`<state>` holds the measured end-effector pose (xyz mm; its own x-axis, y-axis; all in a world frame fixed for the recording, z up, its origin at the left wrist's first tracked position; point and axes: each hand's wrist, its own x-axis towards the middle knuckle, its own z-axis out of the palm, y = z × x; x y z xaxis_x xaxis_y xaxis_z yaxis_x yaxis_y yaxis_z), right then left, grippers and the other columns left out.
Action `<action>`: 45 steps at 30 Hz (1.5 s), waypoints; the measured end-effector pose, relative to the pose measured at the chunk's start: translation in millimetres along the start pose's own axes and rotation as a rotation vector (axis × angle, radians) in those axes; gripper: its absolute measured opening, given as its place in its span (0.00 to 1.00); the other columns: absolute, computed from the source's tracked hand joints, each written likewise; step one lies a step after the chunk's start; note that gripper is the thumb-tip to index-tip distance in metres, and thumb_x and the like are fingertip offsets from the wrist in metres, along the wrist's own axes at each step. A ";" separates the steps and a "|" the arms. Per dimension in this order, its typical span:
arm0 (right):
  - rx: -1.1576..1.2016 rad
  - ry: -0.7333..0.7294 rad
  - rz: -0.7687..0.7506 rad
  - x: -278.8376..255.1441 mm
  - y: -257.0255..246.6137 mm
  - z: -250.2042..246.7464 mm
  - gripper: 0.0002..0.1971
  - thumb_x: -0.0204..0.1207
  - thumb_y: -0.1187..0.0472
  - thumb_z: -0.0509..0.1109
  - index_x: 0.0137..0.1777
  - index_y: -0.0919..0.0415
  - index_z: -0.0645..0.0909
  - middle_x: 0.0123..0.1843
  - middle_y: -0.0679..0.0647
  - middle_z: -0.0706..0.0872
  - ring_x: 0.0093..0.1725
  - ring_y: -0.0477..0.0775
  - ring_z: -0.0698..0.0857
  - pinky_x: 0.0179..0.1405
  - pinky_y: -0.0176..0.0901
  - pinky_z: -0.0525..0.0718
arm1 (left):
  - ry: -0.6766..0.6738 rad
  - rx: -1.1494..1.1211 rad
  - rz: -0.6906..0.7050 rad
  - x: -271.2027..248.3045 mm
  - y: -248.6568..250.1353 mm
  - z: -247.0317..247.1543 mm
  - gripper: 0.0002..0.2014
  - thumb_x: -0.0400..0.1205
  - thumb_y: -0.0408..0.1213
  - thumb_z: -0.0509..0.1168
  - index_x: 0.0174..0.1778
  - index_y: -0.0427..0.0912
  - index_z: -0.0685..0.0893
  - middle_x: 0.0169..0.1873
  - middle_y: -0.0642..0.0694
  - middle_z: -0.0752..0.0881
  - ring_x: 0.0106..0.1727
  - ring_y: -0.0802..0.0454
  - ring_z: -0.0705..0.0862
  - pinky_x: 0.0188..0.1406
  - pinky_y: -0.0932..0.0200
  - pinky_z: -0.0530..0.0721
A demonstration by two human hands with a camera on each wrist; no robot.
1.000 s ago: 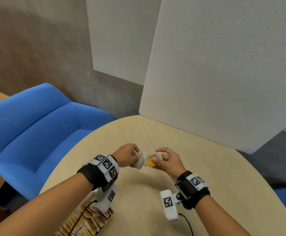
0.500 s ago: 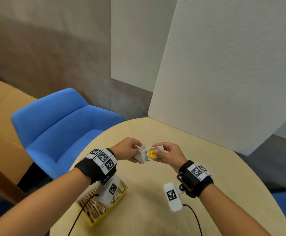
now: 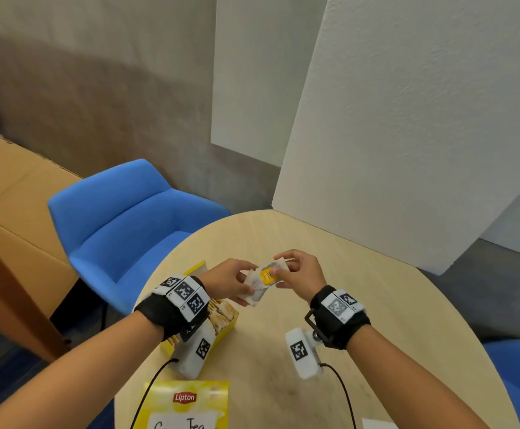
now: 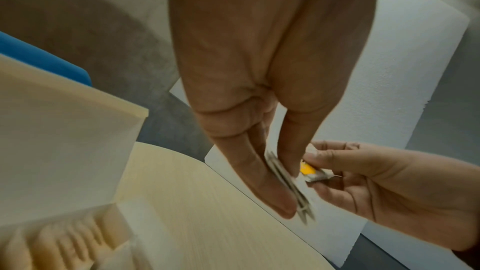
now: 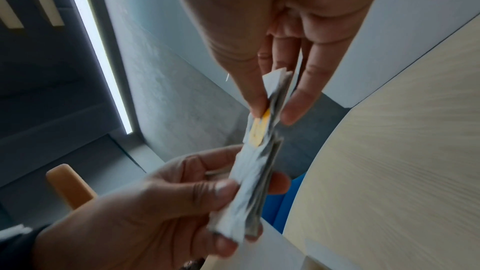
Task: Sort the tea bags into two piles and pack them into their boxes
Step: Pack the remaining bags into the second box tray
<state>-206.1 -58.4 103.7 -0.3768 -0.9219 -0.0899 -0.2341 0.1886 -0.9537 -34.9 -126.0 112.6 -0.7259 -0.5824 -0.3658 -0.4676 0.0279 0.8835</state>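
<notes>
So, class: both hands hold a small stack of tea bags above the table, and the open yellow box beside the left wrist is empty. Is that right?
Not quite. Both hands, left and right, do hold the tea bags above the table, but the open yellow box is not empty: the head view shows rows of tea bags packed in it.

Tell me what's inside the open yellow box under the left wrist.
The open yellow box holds a packed row of pale tea bags standing on edge. The left wrist and its camera cover the near half, so how full it is cannot be seen.
</notes>
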 end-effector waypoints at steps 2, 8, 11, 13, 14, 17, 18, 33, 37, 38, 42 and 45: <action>0.030 0.105 -0.008 -4.8 1.8 -5.4 0.11 0.69 0.73 0.77 0.43 0.57 0.82 0.43 0.60 0.87 0.43 0.59 0.87 0.35 0.45 0.89 | 0.014 -0.023 -0.015 -6.6 -5.2 1.4 0.29 0.81 0.22 0.63 0.78 0.40 0.65 0.56 0.33 0.82 0.44 0.47 0.86 0.35 0.64 0.88; 0.040 -0.030 -0.216 -38.7 -3.1 1.4 0.13 0.68 0.79 0.74 0.33 0.59 0.84 0.47 0.57 0.88 0.46 0.42 0.87 0.47 0.32 0.83 | -0.050 -0.074 -0.058 -24.2 -16.6 -1.9 0.22 0.82 0.19 0.58 0.71 0.41 0.73 0.55 0.35 0.82 0.49 0.44 0.85 0.46 0.55 0.87; 0.064 -0.180 -0.222 -49.5 4.8 7.8 0.17 0.67 0.77 0.76 0.29 0.53 0.86 0.58 0.52 0.86 0.58 0.38 0.84 0.58 0.33 0.80 | -0.129 -0.133 -0.065 -35.2 -17.2 -6.6 0.19 0.84 0.21 0.53 0.65 0.45 0.75 0.49 0.38 0.85 0.45 0.47 0.84 0.42 0.56 0.84; 0.028 -0.271 -0.220 -53.1 8.9 13.6 0.20 0.68 0.75 0.76 0.28 0.46 0.87 0.63 0.49 0.84 0.61 0.36 0.81 0.62 0.32 0.77 | -0.148 -0.161 -0.075 -42.2 -17.3 -10.8 0.20 0.85 0.22 0.51 0.63 0.48 0.77 0.48 0.40 0.84 0.40 0.49 0.84 0.37 0.58 0.85; 0.004 -0.304 -0.220 -54.3 9.1 17.7 0.20 0.68 0.74 0.76 0.28 0.45 0.87 0.64 0.49 0.83 0.63 0.36 0.80 0.64 0.34 0.76 | -0.153 -0.175 -0.079 -45.4 -17.3 -12.5 0.20 0.85 0.23 0.51 0.63 0.48 0.78 0.48 0.40 0.84 0.38 0.49 0.83 0.36 0.58 0.85; -0.002 -0.366 -0.231 -57.3 5.8 33.6 0.19 0.68 0.70 0.75 0.29 0.42 0.87 0.65 0.49 0.82 0.66 0.40 0.79 0.70 0.41 0.75 | -0.167 -0.207 -0.088 -53.8 -15.7 -13.5 0.17 0.88 0.32 0.49 0.68 0.45 0.77 0.48 0.39 0.82 0.37 0.48 0.82 0.31 0.59 0.85; 0.016 -0.388 -0.215 -59.1 3.6 39.8 0.15 0.67 0.68 0.73 0.30 0.44 0.87 0.64 0.48 0.83 0.66 0.42 0.80 0.68 0.41 0.76 | -0.180 -0.216 -0.088 -56.3 -15.1 -12.9 0.17 0.88 0.36 0.49 0.69 0.42 0.76 0.45 0.40 0.82 0.37 0.49 0.82 0.31 0.60 0.85; -0.116 -0.486 0.206 -65.4 -14.5 47.0 0.31 0.78 0.75 0.54 0.80 0.53 0.58 0.54 0.60 0.72 0.37 0.60 0.84 0.49 0.55 0.87 | -0.123 -0.015 -0.209 -48.6 -7.3 -3.3 0.25 0.86 0.27 0.53 0.78 0.47 0.56 0.47 0.31 0.77 0.32 0.45 0.79 0.20 0.63 0.81; -0.428 -0.550 0.134 -60.1 -11.9 52.0 0.36 0.80 0.71 0.53 0.84 0.52 0.41 0.52 0.65 0.80 0.34 0.56 0.83 0.41 0.51 0.87 | -0.158 0.042 -0.271 -28.7 -6.3 6.2 0.34 0.83 0.22 0.55 0.80 0.51 0.50 0.61 0.28 0.74 0.38 0.44 0.79 0.24 0.60 0.81; -0.506 -0.550 0.111 -58.1 -9.2 52.3 0.37 0.82 0.69 0.53 0.84 0.54 0.37 0.56 0.67 0.80 0.34 0.55 0.82 0.38 0.48 0.86 | -0.161 0.059 -0.279 -24.4 -6.8 8.6 0.35 0.83 0.22 0.55 0.81 0.51 0.48 0.64 0.28 0.74 0.41 0.43 0.79 0.29 0.58 0.81; -0.622 -0.531 0.036 -55.0 0.5 48.5 0.35 0.83 0.63 0.57 0.84 0.56 0.40 0.64 0.67 0.80 0.42 0.58 0.80 0.30 0.40 0.81 | -0.147 0.101 -0.316 -12.3 -11.7 15.2 0.34 0.83 0.24 0.57 0.80 0.48 0.49 0.59 0.30 0.77 0.42 0.44 0.79 0.36 0.56 0.78; -0.563 -0.528 0.002 -48.2 4.7 40.4 0.33 0.79 0.59 0.64 0.82 0.53 0.55 0.67 0.63 0.75 0.49 0.58 0.82 0.37 0.43 0.86 | -0.118 0.101 -0.330 -9.4 -16.6 10.6 0.27 0.83 0.24 0.56 0.77 0.43 0.56 0.53 0.33 0.77 0.38 0.46 0.79 0.31 0.58 0.78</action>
<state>-152.8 -26.8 91.9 0.0663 -0.9339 -0.3513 -0.7076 0.2042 -0.6765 -25.7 -112.4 98.2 -0.5779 -0.4761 -0.6629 -0.7298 -0.0622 0.6809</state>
